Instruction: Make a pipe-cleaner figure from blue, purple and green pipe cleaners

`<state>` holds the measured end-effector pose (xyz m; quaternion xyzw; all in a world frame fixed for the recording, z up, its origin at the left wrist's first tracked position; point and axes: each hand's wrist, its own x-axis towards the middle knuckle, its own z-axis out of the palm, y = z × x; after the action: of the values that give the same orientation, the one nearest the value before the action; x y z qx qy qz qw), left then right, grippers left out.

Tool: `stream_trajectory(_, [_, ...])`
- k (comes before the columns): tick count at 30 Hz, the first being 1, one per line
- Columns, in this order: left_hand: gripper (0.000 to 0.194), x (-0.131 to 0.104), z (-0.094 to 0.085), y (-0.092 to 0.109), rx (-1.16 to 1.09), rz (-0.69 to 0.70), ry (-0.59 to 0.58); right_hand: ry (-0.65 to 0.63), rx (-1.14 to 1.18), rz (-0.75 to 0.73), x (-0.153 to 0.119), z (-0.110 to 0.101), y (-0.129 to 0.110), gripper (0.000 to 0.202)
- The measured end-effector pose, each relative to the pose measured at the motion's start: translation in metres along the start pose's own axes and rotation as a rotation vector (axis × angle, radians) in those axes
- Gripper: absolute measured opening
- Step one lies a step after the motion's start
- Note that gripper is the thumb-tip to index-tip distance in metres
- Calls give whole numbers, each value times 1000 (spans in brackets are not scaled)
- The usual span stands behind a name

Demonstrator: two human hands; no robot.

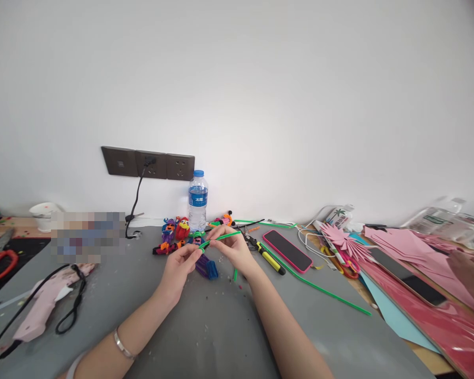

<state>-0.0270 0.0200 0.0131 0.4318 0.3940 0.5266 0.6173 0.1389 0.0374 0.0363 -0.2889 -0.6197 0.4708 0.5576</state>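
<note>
Both hands meet over the grey mat [221, 326], pinching a green pipe cleaner [228, 236]. My left hand [180, 268] holds its lower left end between thumb and fingertips. My right hand [233, 248] grips it farther along, and the free end points up to the right. Just behind the hands lie several small colourful pipe-cleaner figures, among them a red and yellow one [182, 228]. A purple and blue bundle [208, 267] rests below my fingers. Yellow and black pliers [269, 259] lie right of my right hand, beside a long green pipe cleaner [332, 295].
A water bottle [198, 205] stands against the wall. A pink-edged phone [287, 250] lies on the right, near pink paper sheets [398, 245] and another person's hand [472, 279]. At left are a pink glue gun [43, 310] with its cord and orange-handled scissors [8, 258].
</note>
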Motion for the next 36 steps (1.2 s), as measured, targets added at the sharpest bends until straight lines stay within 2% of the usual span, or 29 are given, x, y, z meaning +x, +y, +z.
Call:
stream_trajectory(6, [33,1,-2,-1,-62,51,52,-107,-71,-58,-3,-3,0,18])
stream_trajectory(13, [33,1,1,5,-109,35,96,-166,-37,21,-4,1,-3,26])
stream_trajectory(18, [35,2,0,7,-148,7,82,-196,-24,71,-5,3,2,23])
stream_trajectory(20, [36,3,-1,7,-139,0,67,-169,-29,82,-4,2,1,22])
stream_trajectory(24, [37,1,0,3,-91,-19,-12,-37,-41,116,-2,-3,-3,25])
stream_trajectory(26, [40,-1,1,1,-64,-37,-57,-18,-25,141,-2,-7,-4,27])
stream_trajectory(30, [45,-3,3,-3,0,-71,-162,-126,45,205,-3,-12,-4,27])
stream_trajectory(36, [38,-6,2,-5,105,-132,-366,-258,147,299,-5,-7,-7,30])
